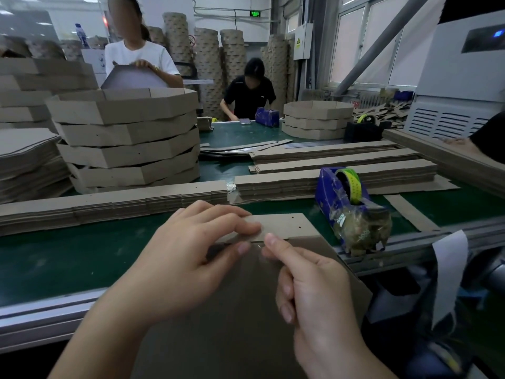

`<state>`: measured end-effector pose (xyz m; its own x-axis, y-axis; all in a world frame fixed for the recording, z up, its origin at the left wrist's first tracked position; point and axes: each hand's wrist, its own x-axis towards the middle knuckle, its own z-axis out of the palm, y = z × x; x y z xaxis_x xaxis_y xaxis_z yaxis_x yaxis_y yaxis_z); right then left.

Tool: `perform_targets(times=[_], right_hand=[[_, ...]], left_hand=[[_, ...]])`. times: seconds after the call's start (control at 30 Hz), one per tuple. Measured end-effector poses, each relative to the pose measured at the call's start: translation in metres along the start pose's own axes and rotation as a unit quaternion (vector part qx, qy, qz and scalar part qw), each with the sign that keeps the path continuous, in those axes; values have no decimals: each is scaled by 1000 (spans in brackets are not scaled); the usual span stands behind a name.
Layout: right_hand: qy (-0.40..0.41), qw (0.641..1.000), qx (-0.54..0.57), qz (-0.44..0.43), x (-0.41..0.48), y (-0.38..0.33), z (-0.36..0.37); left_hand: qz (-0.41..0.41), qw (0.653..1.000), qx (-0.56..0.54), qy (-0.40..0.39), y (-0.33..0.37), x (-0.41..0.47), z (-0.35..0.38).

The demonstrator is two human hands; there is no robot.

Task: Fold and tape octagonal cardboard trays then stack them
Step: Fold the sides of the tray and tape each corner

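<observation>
Left hand is pinching the side strip, fingers curled over its top and thumb beneath, holding it against the edge of the large cardboard panel. The panel is lying at the near edge of the green surface and overhanging toward the person. Right hand is closed, thumb and forefinger pinching what looks like a short piece of clear tape at the seam; the film is faint, so its extent is uncertain. The tape dispenser is sitting just right of the work. The stack of finished trays is standing well back on the left. Risks, judged: the strip is slipping out of line if the left hand eases off before the tape is pressed down, giving a skewed wall. The tape may be folding on itself or catching a fingertip, and the unsupported panel may be sagging and opening the seam.
</observation>
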<state>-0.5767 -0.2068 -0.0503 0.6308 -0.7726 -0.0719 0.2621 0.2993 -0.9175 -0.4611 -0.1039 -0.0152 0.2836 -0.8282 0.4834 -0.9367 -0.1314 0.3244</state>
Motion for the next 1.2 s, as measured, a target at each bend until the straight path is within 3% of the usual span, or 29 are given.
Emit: perform_targets(times=[0.23,0.4,0.63,0.83,0.97,1.03,1.1,1.17,1.2], right_hand=[[-49,998,-30,31,-3,-6,-10],[-115,989,-85,44,-3,-9,-20],[-151,984,-92,31,4,-11,-27],[-172,971,-164,27,8,-19,-34],[-187,950,-230,103,6,-10,-37],[-157,962,-217,42,5,-5,-41],[-82,973,-177,-121,10,-7,-51],[-7,923,-233,-306,24,-14,-62],[16,885,-304,-353,32,-17,-66]], left_hand=[[14,999,22,-43,5,0,-5],[-46,995,-47,-81,8,7,-12],[-95,993,66,5,28,23,5],[-84,995,25,46,24,18,11],[-81,995,24,51,20,15,7],[-76,995,43,37,20,11,4],[-65,994,83,19,20,8,2],[-61,993,103,-4,21,7,-1],[-58,992,110,-19,21,6,-2]])
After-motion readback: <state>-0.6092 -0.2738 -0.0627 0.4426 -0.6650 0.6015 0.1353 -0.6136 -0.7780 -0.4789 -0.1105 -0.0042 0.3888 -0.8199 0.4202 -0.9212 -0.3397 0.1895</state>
